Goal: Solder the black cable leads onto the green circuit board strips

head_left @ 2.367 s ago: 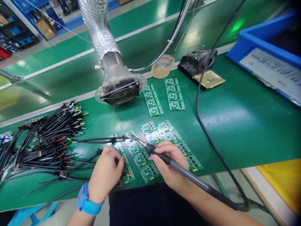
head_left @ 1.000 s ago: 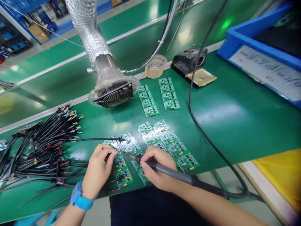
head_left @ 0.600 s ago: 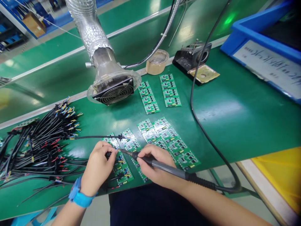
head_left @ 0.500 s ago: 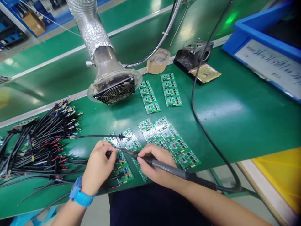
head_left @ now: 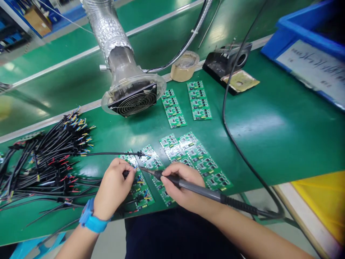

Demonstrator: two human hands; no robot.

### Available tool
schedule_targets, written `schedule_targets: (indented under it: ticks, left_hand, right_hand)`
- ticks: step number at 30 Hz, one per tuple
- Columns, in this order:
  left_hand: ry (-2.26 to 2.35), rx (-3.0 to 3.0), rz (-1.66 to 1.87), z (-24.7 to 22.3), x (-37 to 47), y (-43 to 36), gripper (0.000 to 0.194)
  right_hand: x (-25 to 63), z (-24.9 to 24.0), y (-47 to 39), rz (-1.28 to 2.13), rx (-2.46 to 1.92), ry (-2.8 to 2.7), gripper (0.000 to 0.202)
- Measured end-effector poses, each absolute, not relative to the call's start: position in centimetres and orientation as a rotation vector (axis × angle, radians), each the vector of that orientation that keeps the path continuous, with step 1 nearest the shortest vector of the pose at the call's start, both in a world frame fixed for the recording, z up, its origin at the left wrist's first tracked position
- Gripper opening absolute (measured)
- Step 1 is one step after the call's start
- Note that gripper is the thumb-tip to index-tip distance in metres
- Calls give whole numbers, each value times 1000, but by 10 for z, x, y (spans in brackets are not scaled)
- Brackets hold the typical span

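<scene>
My right hand [head_left: 184,185] is closed around a soldering iron [head_left: 198,189], whose tip points left toward my left fingertips. My left hand [head_left: 118,187] is pinched on a black cable with coloured wire ends, mostly hidden by the fingers. Those fingers are over a green circuit board strip [head_left: 146,190] that has cables with coloured wires lying on it. A second board strip [head_left: 151,160] lies just right of it, partly under the iron. One more black cable [head_left: 111,154] runs from the left, its wire ends over this second strip.
A pile of black cables [head_left: 54,158] covers the left bench. A fume extractor [head_left: 132,93] hangs above the boards. Farther right are more circuit boards [head_left: 199,100], an iron stand [head_left: 228,63] with a yellow sponge [head_left: 239,82], and a blue bin [head_left: 304,32]. The iron's cord [head_left: 237,151] loops across the right.
The soldering iron's tip has drawn slightly back to the right from my left fingertips. My left hand keeps its pinch over the board. The whole view has shifted a little.
</scene>
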State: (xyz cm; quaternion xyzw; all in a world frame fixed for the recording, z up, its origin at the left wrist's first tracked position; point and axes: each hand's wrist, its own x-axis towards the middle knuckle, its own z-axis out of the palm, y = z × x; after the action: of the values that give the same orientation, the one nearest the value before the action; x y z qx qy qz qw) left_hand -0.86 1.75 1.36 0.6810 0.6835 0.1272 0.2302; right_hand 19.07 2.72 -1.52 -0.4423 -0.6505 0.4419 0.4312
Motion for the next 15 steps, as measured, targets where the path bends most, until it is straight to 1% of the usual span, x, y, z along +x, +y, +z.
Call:
schedule_targets:
  ticks: [7, 15]
  left_hand:
    - [1927, 1808, 298, 14, -9, 18, 16]
    - [1944, 1770, 260, 17, -8, 21, 16]
  right_hand:
    - [188, -17, 27, 1038, -1089, -1695, 7]
    - [188, -18, 28, 1051, -1064, -1715, 6]
